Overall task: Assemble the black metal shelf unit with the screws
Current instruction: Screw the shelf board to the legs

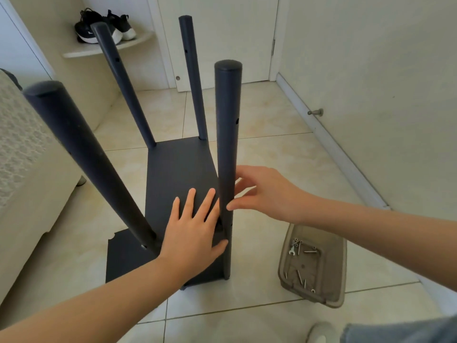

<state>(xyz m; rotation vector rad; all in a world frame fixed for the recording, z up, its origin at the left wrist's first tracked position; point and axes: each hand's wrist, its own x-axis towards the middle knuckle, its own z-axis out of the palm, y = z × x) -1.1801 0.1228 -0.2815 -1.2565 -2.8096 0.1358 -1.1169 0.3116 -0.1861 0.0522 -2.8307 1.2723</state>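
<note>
Left hand flat on black shelf panel, right hand touching nearest upright pole, tray of screws nearby

Shelf panel: centre of the frame, with four poles standing up from its corners.
Near right pole: centre of the frame, right edge of the panel.
Your left hand: flat on the panel, just left of that pole.
Your right hand: right of the pole, fingertips touching it.
Tray: lower right, on the floor, apart from the panel.
Screws: inside the tray.
Shoes: upper left, on a corner ledge.
Door: top centre, behind the far poles.
Couch: left edge, beside the panel.
</note>
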